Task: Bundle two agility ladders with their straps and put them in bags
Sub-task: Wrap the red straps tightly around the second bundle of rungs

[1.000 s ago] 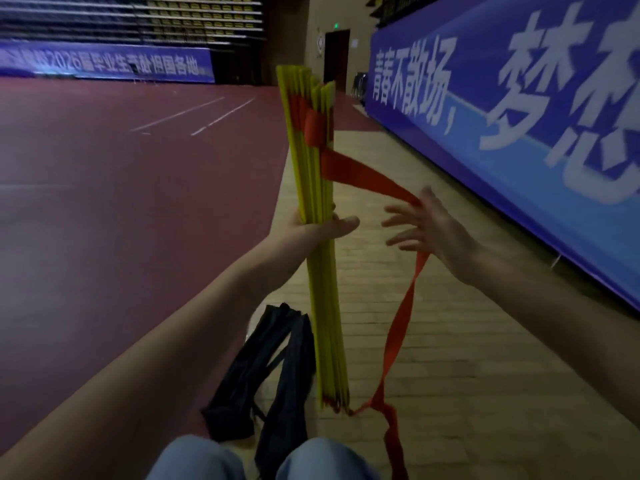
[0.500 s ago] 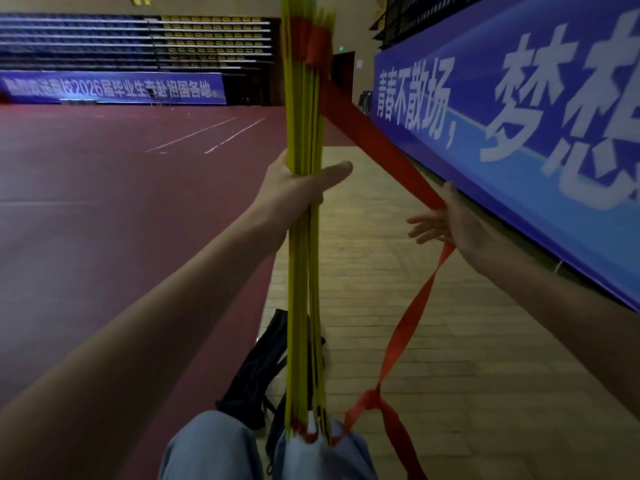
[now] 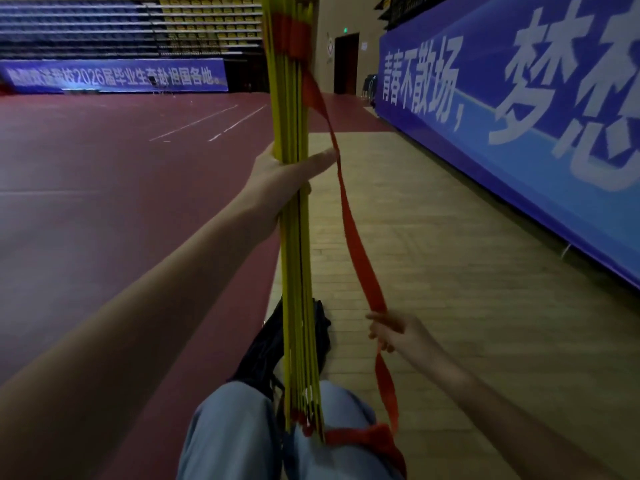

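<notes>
A bundle of yellow agility ladder rungs [image 3: 294,237] stands upright in front of me, its lower end resting on my lap. My left hand [image 3: 282,173] grips the bundle around its middle, thumb stretched to the right. A red strap [image 3: 356,244] is wound round the top of the rungs and hangs down on the right. My right hand [image 3: 394,332] pinches that strap low down, near my knee. More red strap lies bunched at the bundle's foot. A black bag [image 3: 266,344] lies on the floor behind the rungs, partly hidden.
My knees in light blue jeans [image 3: 228,427] fill the bottom of the view. A blue banner wall [image 3: 519,109] runs along the right. Maroon court floor [image 3: 104,202] spreads to the left, wooden flooring [image 3: 467,271] to the right. Bleachers stand far off.
My right hand has dropped from beside the banner down to near my knee, sliding along the red strap, which now hangs steeper. The bundle's foot has settled on my lap.
</notes>
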Demonstrator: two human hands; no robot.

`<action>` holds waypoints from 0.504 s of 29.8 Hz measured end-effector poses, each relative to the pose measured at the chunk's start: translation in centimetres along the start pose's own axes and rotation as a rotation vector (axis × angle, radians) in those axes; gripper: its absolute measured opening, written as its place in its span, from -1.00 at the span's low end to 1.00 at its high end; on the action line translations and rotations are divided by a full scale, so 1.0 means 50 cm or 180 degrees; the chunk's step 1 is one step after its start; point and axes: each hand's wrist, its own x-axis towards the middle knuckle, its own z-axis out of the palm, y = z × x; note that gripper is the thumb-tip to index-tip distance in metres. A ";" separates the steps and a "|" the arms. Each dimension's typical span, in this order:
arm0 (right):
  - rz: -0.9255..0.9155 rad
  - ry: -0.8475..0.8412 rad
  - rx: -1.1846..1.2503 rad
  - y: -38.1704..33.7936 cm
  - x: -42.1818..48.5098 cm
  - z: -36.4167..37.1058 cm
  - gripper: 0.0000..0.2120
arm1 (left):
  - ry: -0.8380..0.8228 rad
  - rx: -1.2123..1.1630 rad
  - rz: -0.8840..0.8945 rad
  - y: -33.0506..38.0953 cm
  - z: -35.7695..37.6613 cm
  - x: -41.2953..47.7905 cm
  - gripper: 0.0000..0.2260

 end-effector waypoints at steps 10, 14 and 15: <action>0.1581 -0.0670 -0.0568 0.136 -0.058 0.111 -0.68 | 0.0215 -0.0124 -0.0353 -0.049 -0.035 -0.034 -0.84; 0.1537 -0.0843 -0.1075 0.182 -0.062 0.113 -0.65 | 0.0201 -0.0206 -0.0558 -0.076 -0.034 -0.043 -0.83; 0.1449 -0.0752 -0.1025 0.186 -0.062 0.113 -0.63 | 0.0226 -0.0262 -0.0626 -0.081 -0.032 -0.044 -0.83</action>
